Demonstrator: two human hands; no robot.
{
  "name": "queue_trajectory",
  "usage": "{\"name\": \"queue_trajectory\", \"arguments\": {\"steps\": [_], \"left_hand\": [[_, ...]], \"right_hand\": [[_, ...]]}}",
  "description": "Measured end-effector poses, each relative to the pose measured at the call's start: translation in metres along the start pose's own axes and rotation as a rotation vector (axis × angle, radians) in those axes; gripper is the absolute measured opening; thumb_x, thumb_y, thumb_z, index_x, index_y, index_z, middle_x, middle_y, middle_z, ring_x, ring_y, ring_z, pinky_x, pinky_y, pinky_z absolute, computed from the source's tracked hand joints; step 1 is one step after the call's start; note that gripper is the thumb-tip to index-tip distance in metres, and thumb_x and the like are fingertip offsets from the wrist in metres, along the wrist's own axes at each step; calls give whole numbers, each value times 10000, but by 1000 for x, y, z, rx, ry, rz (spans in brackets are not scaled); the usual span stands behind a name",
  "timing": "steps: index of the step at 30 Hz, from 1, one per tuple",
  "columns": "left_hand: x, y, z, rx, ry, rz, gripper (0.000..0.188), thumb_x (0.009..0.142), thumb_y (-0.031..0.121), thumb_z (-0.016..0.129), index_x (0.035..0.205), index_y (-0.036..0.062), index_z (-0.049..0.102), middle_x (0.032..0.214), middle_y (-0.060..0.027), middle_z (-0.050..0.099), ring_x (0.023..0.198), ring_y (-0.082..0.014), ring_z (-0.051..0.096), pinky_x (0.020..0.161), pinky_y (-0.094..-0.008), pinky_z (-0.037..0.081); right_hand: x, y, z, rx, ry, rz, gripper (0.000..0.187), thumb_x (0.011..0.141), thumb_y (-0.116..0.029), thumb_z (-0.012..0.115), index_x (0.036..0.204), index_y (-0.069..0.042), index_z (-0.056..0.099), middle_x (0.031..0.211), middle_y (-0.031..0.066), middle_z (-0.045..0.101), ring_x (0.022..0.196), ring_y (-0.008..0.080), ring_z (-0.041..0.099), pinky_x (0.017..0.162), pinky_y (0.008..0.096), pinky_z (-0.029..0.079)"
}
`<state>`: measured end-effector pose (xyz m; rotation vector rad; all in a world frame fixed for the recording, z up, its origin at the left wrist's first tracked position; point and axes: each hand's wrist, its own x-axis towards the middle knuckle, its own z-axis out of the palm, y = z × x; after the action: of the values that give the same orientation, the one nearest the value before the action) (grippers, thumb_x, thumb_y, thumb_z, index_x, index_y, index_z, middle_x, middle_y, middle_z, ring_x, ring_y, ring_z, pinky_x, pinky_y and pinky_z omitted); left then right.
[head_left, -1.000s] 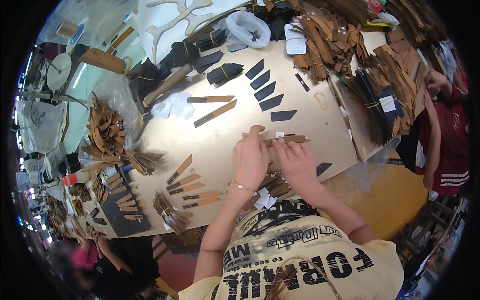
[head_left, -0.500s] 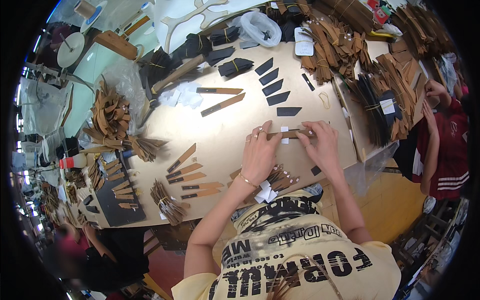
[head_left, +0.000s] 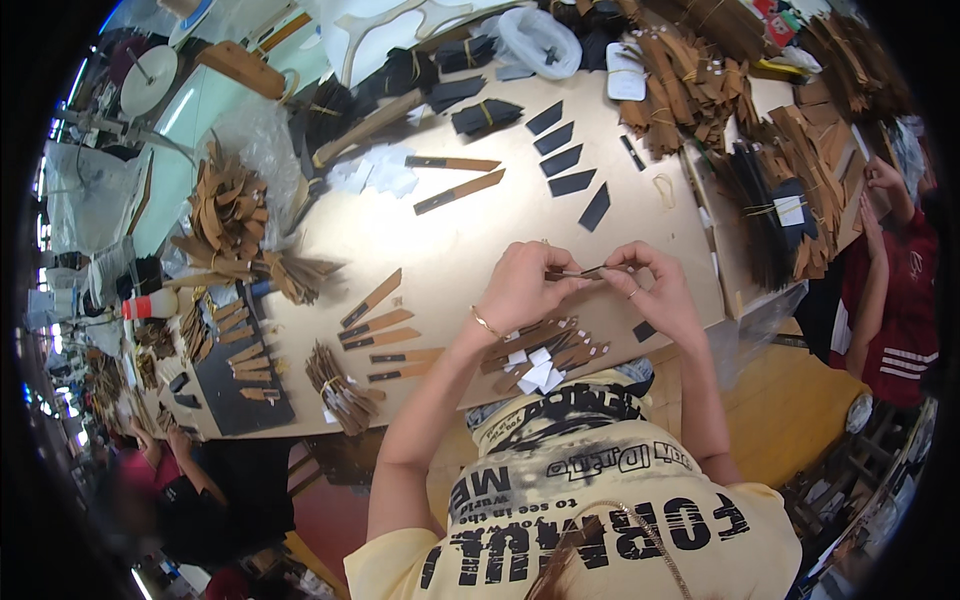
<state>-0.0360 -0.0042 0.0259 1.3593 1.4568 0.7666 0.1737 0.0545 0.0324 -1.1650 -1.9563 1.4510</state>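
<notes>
Both hands meet over the table in front of me, closed on a thin dark brown leather strip seen nearly edge-on. My left hand pinches its left end between thumb and fingers. Thumb and bent fingers of my right hand grip the other end; much of the strip is hidden. Just beyond lie several black slant-cut pieces in a row, the nearest one tilted. Closer to my body is a pile of brown strips with small white paper tags.
Brown strips with black patches fan out at left, beside a tied bundle. A hammer lies near white paper scraps. Leather bundles crowd the far right. Co-workers' hands show at the right and lower left.
The strip lay flat under my fingers with a white tag visible at it; now it is raised and turned edge-on between both hands. The nearest black piece has swung to a steeper slant.
</notes>
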Motion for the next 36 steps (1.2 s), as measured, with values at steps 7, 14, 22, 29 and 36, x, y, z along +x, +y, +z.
{"name": "queue_trajectory", "arguments": {"steps": [7, 14, 22, 29, 36], "left_hand": [[-66, -5, -39, 11, 33, -311, 295, 793, 231, 808, 927, -25, 744, 793, -127, 704, 713, -189, 628, 695, -318, 511], [-106, -23, -47, 158, 375, -325, 309, 797, 207, 806, 1024, 8, 740, 953, -109, 698, 896, -198, 608, 823, -333, 495], [-43, -64, -92, 557, 911, 27, 190, 888, 116, 654, 1038, 13, 711, 1037, -168, 659, 958, -340, 608, 868, -414, 466], [-13, -81, -115, 724, 598, 142, 250, 861, 113, 694, 1100, 40, 695, 1088, -150, 638, 973, -320, 610, 879, -397, 474], [-11, -80, -103, 1022, 487, 246, 129, 871, 64, 647, 998, 46, 664, 1043, -105, 652, 900, -285, 619, 828, -389, 470]], "right_hand": [[5, -22, 51, 78, -276, 64, 194, 874, -152, 707, 992, -2, 673, 811, 77, 699, 720, 183, 650, 728, 321, 507], [-4, -20, 84, -396, -207, -135, 140, 861, -143, 686, 987, -82, 691, 924, 79, 657, 900, 250, 606, 856, 395, 408], [-8, -18, 78, -502, 60, -223, 163, 825, -128, 726, 978, -85, 689, 1030, 58, 601, 1032, 256, 537, 923, 396, 358], [9, -17, 53, -487, 172, -246, 137, 856, -136, 701, 985, -93, 690, 1048, 65, 608, 1028, 252, 545, 914, 398, 352], [18, -9, 40, -504, 185, -218, 148, 863, -147, 695, 996, -84, 685, 1086, 66, 617, 1079, 255, 551, 946, 404, 368]]}}
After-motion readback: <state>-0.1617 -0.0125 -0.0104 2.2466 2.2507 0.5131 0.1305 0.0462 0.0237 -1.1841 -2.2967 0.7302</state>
